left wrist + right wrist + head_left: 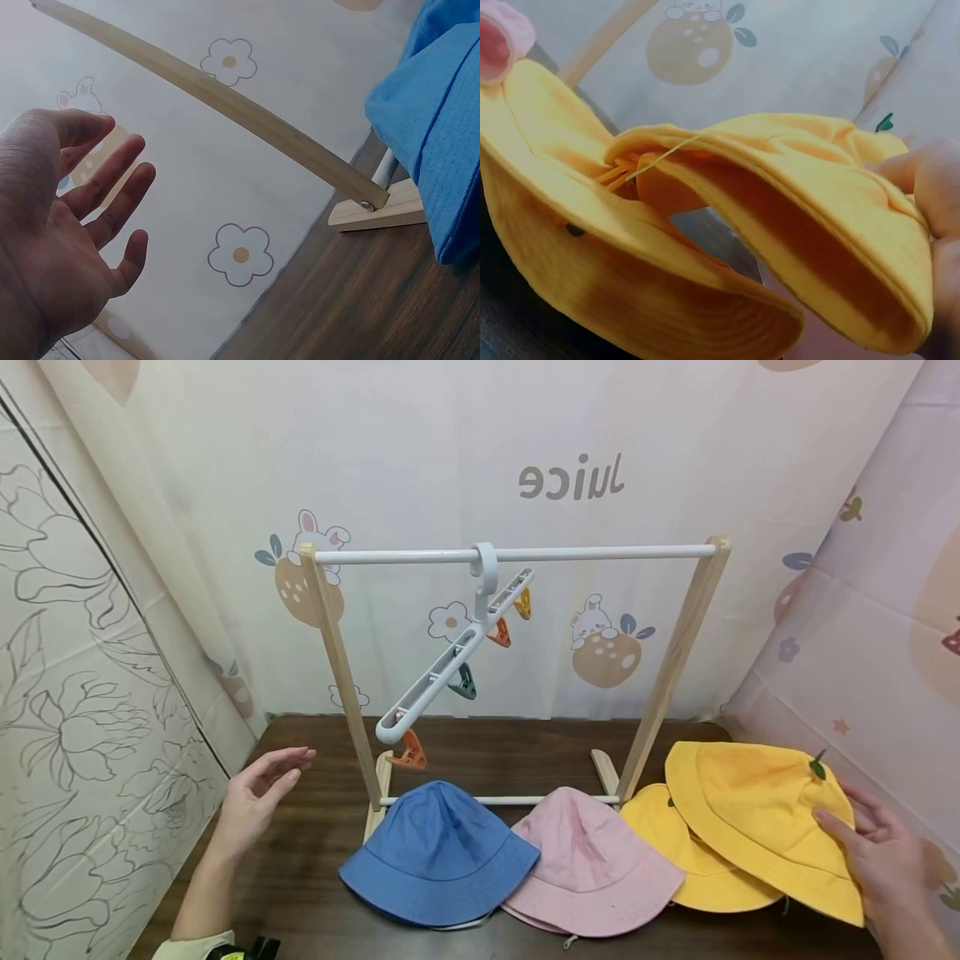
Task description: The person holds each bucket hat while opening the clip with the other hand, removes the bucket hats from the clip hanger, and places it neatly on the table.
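At the right, my right hand (pixel 888 852) grips a yellow bucket hat (pixel 772 810) by its crown, thumb on the near side. This hat has a small green leaf on top and is tilted over a second yellow hat (pixel 712 881). In the right wrist view the raised hat's hollow underside and a thin yellow cord (pixel 664 156) show. My left hand (pixel 251 802) hovers left of the rack with loosely bent fingers and nothing in it. A blue bucket hat (pixel 442 852) and a pink bucket hat (pixel 588 868) lie side by side in front of the rack.
A wooden rack (pixel 684 652) with white bars stands on the dark wood table (pixel 300 868). From its top bar hangs a white hanger (pixel 431 681) bearing several coloured clips, including an orange clip (pixel 411 752). Printed curtains (pixel 420 452) enclose the back and sides.
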Demonstrator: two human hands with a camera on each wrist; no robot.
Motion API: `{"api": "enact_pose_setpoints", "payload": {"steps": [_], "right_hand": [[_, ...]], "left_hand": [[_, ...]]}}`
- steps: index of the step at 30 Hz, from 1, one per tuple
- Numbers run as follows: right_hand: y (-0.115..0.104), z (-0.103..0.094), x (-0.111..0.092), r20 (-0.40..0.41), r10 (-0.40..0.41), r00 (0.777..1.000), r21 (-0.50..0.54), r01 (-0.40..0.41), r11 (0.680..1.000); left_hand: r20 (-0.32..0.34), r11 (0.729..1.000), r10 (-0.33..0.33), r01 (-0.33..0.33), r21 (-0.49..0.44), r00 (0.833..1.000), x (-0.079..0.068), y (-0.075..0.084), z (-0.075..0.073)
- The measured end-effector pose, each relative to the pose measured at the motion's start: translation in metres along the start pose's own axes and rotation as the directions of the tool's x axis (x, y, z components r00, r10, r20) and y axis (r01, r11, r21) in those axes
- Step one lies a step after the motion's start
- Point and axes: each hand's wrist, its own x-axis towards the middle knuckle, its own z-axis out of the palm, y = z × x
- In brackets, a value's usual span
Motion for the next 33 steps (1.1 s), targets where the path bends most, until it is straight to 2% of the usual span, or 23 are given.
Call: {"api": "enact_pose_setpoints", "payload": {"steps": [4, 8, 10, 12, 16, 17, 19, 22, 25, 27, 29, 30, 33], "right_hand": [[0.0, -0.004, 0.003, -0.058, 0.099, 0.993, -0.154, -0.107, 0.982], [-0.002, -0.008, 0.007, -0.144, 0.175, 0.974, -0.299, -0.211, 0.931], [-0.001, -0.011, 0.009, -0.158, 0.177, 0.971, -0.391, -0.226, 0.892], [-0.001, -0.013, 0.01, -0.151, 0.148, 0.977, -0.53, -0.206, 0.823], [-0.002, -0.011, 0.006, -0.105, 0.068, 0.992, -0.769, -0.124, 0.627], [-0.003, -0.011, 0.006, -0.094, 0.054, 0.994, -0.799, -0.107, 0.591], [-0.004, -0.008, 0.004, -0.088, 0.044, 0.995, -0.828, -0.097, 0.552], [-0.004, -0.007, 0.002, -0.081, 0.03, 0.996, -0.854, -0.085, 0.513], [-0.003, -0.008, 0.0, -0.066, 0.007, 0.998, -0.865, -0.061, 0.497], [-0.003, -0.008, -0.001, -0.066, -0.003, 0.998, -0.867, -0.056, 0.495], [-0.003, -0.008, -0.002, -0.067, -0.014, 0.998, -0.85, -0.05, 0.524], [-0.004, -0.007, -0.002, -0.074, -0.022, 0.997, -0.848, -0.051, 0.528], [-0.01, -0.003, -0.001, -0.092, -0.034, 0.995, -0.851, -0.061, 0.522]], "left_hand": [[-0.003, 1.0, -0.002, 0.002, 0.001, 1.0, -0.001, 0.0, 0.001], [-0.005, 1.0, -0.004, 0.004, 0.003, 1.0, -0.001, 0.0, 0.001], [-0.005, 1.0, -0.006, 0.006, 0.008, 1.0, -0.001, 0.0, 0.001], [-0.003, 1.0, -0.009, 0.009, 0.013, 1.0, -0.001, 0.0, 0.002], [-0.004, 0.999, -0.021, 0.021, 0.034, 1.0, -0.001, 0.001, 0.002], [-0.004, 0.999, -0.023, 0.023, 0.039, 1.0, -0.002, 0.001, 0.003], [-0.005, 0.998, -0.029, 0.029, 0.047, 1.0, -0.002, 0.001, 0.003], [-0.005, 0.998, -0.029, 0.029, 0.05, 1.0, -0.002, 0.002, 0.003], [-0.005, 0.998, -0.028, 0.028, 0.051, 1.0, -0.003, 0.002, 0.003], [-0.004, 0.999, -0.026, 0.026, 0.047, 1.0, -0.003, 0.001, 0.003], [-0.003, 0.999, -0.024, 0.024, 0.041, 1.0, -0.003, 0.001, 0.003], [-0.003, 0.999, -0.023, 0.023, 0.038, 1.0, -0.003, 0.001, 0.003], [-0.003, 0.999, -0.022, 0.022, 0.031, 1.0, -0.003, 0.0, 0.003]]}}
